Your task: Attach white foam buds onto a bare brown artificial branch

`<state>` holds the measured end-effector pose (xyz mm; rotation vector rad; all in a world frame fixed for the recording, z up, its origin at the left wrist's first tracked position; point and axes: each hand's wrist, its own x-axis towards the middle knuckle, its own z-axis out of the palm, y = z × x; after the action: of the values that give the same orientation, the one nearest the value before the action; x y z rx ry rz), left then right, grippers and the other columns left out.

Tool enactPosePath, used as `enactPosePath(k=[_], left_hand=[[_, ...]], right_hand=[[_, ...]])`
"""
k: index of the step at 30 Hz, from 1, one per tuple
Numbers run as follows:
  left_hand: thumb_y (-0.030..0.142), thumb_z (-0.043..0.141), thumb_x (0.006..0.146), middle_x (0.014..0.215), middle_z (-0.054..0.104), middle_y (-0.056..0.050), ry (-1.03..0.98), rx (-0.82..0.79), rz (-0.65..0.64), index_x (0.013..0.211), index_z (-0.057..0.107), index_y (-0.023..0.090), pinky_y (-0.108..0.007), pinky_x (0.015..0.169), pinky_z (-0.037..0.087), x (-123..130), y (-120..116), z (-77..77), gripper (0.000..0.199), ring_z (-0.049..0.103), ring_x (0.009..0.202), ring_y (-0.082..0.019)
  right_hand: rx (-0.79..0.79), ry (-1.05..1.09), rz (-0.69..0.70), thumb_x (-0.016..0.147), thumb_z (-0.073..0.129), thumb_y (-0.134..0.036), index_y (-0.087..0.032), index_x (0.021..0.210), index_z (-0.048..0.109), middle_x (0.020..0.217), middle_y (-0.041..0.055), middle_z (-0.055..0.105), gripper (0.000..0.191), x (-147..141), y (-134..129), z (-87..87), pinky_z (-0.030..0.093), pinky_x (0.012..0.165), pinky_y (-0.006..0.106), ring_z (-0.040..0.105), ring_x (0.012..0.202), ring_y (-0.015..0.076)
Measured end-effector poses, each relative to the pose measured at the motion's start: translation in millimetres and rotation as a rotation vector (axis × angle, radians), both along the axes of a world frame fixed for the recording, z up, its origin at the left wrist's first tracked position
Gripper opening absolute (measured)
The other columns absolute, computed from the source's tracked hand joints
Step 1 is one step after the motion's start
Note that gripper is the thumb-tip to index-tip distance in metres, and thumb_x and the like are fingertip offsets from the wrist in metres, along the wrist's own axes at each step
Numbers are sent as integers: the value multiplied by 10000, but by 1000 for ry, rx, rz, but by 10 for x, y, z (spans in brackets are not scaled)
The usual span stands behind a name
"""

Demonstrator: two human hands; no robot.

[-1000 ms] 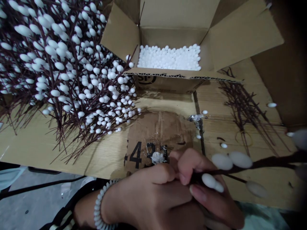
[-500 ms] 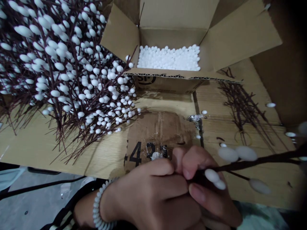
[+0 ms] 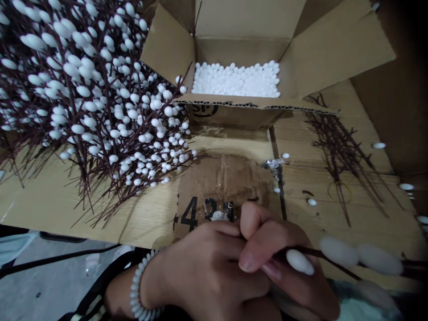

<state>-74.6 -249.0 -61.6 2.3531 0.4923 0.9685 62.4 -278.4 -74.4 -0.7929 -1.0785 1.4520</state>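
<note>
Here, a brown berry branch (image 3: 341,252) was pinched in the fingers of the right hand (image 3: 281,240), close to the table's front edge. One white oval berry (image 3: 300,261) sat just beside the fingertips; the blurred remainder was stretched out to the right, away from the grip. The left hand (image 3: 207,267), ringed at the wrist by a coiled bracelet (image 3: 135,287), was curled and pressed against the right; whether anything was gripped inside it could not be told. Just beyond the hands, a whitish lump (image 3: 220,216) was seen on a flat cardboard piece (image 3: 230,178) printed with black figures. Bare wood-grained tabletop (image 3: 150,227) was left between this piece's left side and the stem ends of a heaped pile of white-berried branches (image 3: 90,98), and more was seen between the hands and the bare brown twigs (image 3: 344,147) at right. Farther back, an open carton (image 3: 234,118), its flaps spread, was partly filled with white foam-like balls (image 3: 236,80); its left flap was bordered closely by the pile.
</note>
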Motion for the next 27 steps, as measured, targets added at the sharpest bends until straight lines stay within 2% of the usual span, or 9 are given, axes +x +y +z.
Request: enactPosePath(k=[3, 5, 11, 15, 20, 24, 27], left_hand=[[147, 393, 956, 537, 561, 28, -125, -3, 39, 569, 536, 169, -187, 644, 482, 9, -23, -4, 413, 527, 511, -73], [159, 378, 972, 519, 550, 26, -117, -20, 26, 551, 531, 166, -193, 616, 482, 16, -26, 4, 447, 503, 500, -78], [162, 381, 973, 500, 539, 30, -91, 7, 30, 520, 537, 166, -193, 601, 480, 24, -4, 19, 479, 485, 496, -77], [135, 383, 953, 491, 526, 27, -88, 26, 52, 507, 533, 168, -204, 581, 474, 44, -3, 8, 471, 463, 481, -83], [100, 437, 909, 503, 521, 37, -62, 66, 49, 550, 558, 170, -202, 607, 488, 63, -7, 33, 384, 467, 497, -92], [82, 406, 883, 468, 469, 30, -32, 105, 84, 509, 538, 180, -234, 540, 454, 82, -22, 27, 409, 419, 465, -105], [89, 408, 867, 470, 446, 17, 15, 231, 67, 471, 500, 204, -282, 491, 415, 111, -39, -14, 423, 395, 451, -120]], right_hand=[[32, 38, -9, 862, 634, -344, -346, 774, 752, 604, 3, 429, 147, -52, 34, 42, 299, 463, 348, 401, 508, 158], [43, 19, -2, 853, 659, -345, -319, 681, 714, 570, -10, 398, 182, -56, 49, 57, 285, 454, 338, 376, 495, 148], [80, -3, 12, 908, 605, -333, -329, 823, 741, 649, -8, 462, 160, -5, 32, 42, 335, 485, 335, 441, 547, 152], [95, 17, -13, 864, 654, -342, -299, 663, 667, 573, -15, 427, 206, -16, 62, 39, 307, 453, 328, 387, 517, 151], [131, 23, -21, 846, 646, -315, -284, 675, 672, 624, -22, 423, 176, -24, 67, -16, 300, 435, 299, 390, 506, 121], [86, 3, -27, 852, 665, -329, -266, 623, 604, 629, -14, 409, 245, 36, 61, -23, 301, 467, 309, 410, 561, 144], [18, 4, 5, 839, 672, -351, -274, 661, 613, 659, -8, 412, 202, 72, 92, 45, 308, 485, 314, 403, 573, 151]])
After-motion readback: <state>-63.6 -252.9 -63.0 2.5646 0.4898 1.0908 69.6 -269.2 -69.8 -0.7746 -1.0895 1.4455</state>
